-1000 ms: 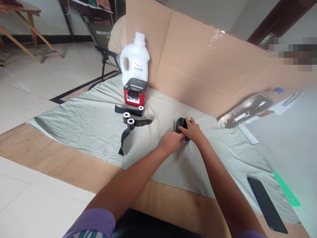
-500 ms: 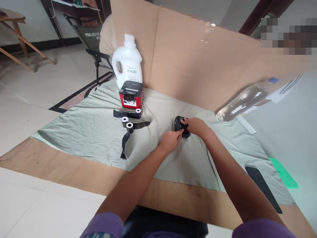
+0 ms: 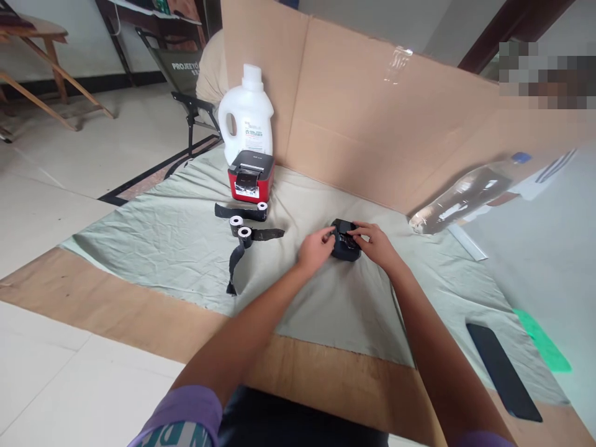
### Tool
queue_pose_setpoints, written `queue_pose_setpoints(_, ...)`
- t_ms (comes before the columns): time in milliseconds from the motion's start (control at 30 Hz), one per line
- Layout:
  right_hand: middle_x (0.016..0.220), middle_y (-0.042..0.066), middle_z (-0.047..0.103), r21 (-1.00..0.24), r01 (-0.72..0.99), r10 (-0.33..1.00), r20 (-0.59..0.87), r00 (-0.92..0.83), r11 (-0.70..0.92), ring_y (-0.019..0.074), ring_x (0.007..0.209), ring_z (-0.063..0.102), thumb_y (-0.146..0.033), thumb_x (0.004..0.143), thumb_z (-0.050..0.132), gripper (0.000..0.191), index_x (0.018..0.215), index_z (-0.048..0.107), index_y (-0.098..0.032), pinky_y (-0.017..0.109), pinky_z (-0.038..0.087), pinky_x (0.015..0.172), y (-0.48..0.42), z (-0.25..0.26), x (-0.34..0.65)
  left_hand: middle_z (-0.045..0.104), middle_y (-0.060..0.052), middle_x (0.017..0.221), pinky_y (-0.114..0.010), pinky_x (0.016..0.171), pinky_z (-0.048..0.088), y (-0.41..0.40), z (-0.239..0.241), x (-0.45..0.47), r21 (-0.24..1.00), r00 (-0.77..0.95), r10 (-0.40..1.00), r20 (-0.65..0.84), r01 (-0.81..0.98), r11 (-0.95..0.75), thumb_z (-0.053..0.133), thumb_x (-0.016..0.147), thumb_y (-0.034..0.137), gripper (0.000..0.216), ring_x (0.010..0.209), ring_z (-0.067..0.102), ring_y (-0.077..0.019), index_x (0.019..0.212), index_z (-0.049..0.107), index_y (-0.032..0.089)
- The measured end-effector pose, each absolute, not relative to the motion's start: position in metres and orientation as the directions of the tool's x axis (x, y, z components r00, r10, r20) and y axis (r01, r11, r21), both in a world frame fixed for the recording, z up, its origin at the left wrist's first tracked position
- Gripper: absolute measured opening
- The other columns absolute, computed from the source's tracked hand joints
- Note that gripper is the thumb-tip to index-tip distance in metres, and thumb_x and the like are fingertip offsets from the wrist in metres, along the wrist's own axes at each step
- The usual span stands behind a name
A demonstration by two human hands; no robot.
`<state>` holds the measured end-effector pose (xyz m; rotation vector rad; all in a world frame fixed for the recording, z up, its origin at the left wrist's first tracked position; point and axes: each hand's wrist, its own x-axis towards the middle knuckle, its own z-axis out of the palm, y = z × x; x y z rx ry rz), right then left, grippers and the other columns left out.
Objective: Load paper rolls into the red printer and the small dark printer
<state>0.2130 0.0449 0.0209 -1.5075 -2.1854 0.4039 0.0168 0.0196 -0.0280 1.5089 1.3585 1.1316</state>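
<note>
On the cloth (image 3: 335, 310), the black device (image 3: 345, 253) is touched at left by the left hand (image 3: 316, 251) and at right by the right hand (image 3: 376, 243); any pinch cannot be determined. Beyond, a red printer (image 3: 264, 187) is backed by a white jug (image 3: 254, 112).

Room around me: pale tiled floor (image 3: 41, 366), light wall (image 3: 86, 48), black baseboard (image 3: 90, 84).
Upper left: wooden stool or table (image 3: 43, 32), dark lettered chair (image 3: 170, 57).
</note>
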Motion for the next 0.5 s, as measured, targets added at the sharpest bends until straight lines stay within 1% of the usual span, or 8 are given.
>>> queue_pose_setpoints(67,0.132,0.008,0.064,-0.597,0.741,0.951,0.214,-0.222,0.307,0.0276,0.121,0.059,-0.026,0.083,0.058,0.022,0.092,0.078,-0.024,0.050,0.044,0.107,0.051,0.019,0.214,0.071,-0.003,0.073,-0.023,0.067,0.047,0.040,-0.024,0.016,0.983,0.011,1.000,-0.014,0.183,0.012,0.056,0.094,0.030,0.043,0.068,0.063,-0.0146,0.134,0.064,0.016)
queue_pose_setpoints(100,0.132,0.008,0.063,-0.672,0.692,0.965,0.186,-0.184,0.262,0.0264,0.115,0.061,-0.028,0.081,0.060,0.021,0.094,0.076,-0.024,0.049,0.047,0.103,0.054,0.017,0.214,0.069,-0.003,0.070,-0.023,0.064,0.046,0.049,-0.020,0.016,0.985,0.018,0.997,-0.069,0.161,0.065,0.058,0.093,0.031,0.045,0.065,0.062,-0.0140,0.134,0.063,0.013)
queue_pose_setpoints(133,0.131,0.008,0.063,-0.750,0.630,0.980,0.135,-0.149,0.199,0.0248,0.108,0.063,-0.030,0.078,0.063,0.026,0.101,0.075,-0.024,0.046,0.051,0.097,0.056,0.014,0.215,0.067,-0.002,0.067,-0.022,0.061,0.045,0.058,-0.016,0.016,0.982,0.041,0.992,-0.117,0.154,0.110,0.061,0.091,0.031,0.048,0.061,0.059,-0.0134,0.135,0.062,0.012)
queue_pose_setpoints(167,0.130,0.007,0.063,-0.820,0.560,0.991,0.065,-0.118,0.120,0.0233,0.102,0.065,-0.033,0.076,0.066,0.035,0.110,0.071,-0.025,0.044,0.053,0.091,0.058,0.011,0.217,0.065,0.000,0.065,-0.022,0.057,0.043,0.064,-0.012,0.017,0.977,0.080,0.984,-0.160,0.153,0.146,0.064,0.089,0.030,0.052,0.056,0.056,-0.0125,0.137,0.060,0.012)
queue_pose_setpoints(233,0.126,0.006,0.064,-0.907,0.418,0.993,-0.089,-0.082,-0.047,0.0216,0.093,0.066,-0.037,0.073,0.071,0.057,0.129,0.062,-0.029,0.039,0.056,0.081,0.061,0.003,0.220,0.059,0.003,0.058,-0.021,0.049,0.036,0.073,-0.004,0.018,0.967,0.187,0.955,-0.232,0.149,0.206,0.069,0.086,0.029,0.061,0.047,0.048,-0.0101,0.144,0.055,0.015)
queue_pose_setpoints(267,0.126,0.005,0.064,-0.928,0.356,0.986,-0.148,-0.077,-0.112,0.0215,0.093,0.066,-0.038,0.072,0.072,0.064,0.134,0.058,-0.031,0.037,0.056,0.079,0.062,-0.001,0.222,0.055,0.005,0.056,-0.021,0.046,0.032,0.075,-0.001,0.018,0.962,0.247,0.933,-0.263,0.139,0.234,0.070,0.085,0.028,0.065,0.044,0.043,-0.0089,0.147,0.051,0.017)
queue_pose_setpoints(333,0.127,0.004,0.063,-0.947,0.266,0.977,-0.204,-0.061,-0.181,0.0221,0.096,0.066,-0.037,0.070,0.074,0.069,0.136,0.056,-0.034,0.035,0.057,0.077,0.064,-0.008,0.224,0.049,0.008,0.052,-0.021,0.043,0.024,0.076,0.001,0.019,0.958,0.327,0.900,-0.287,0.118,0.263,0.069,0.087,0.027,0.068,0.039,0.037,-0.0074,0.151,0.046,0.019)
queue_pose_setpoints(500,0.130,0.003,0.060,-0.962,0.155,0.971,-0.235,-0.045,-0.226,0.0232,0.103,0.064,-0.032,0.067,0.075,0.068,0.133,0.057,-0.033,0.032,0.055,0.075,0.063,-0.013,0.223,0.047,0.008,0.052,-0.021,0.041,0.022,0.073,0.001,0.020,0.961,0.324,0.906,-0.274,0.112,0.251,0.065,0.089,0.021,0.069,0.038,0.039,-0.0076,0.153,0.041,0.018)
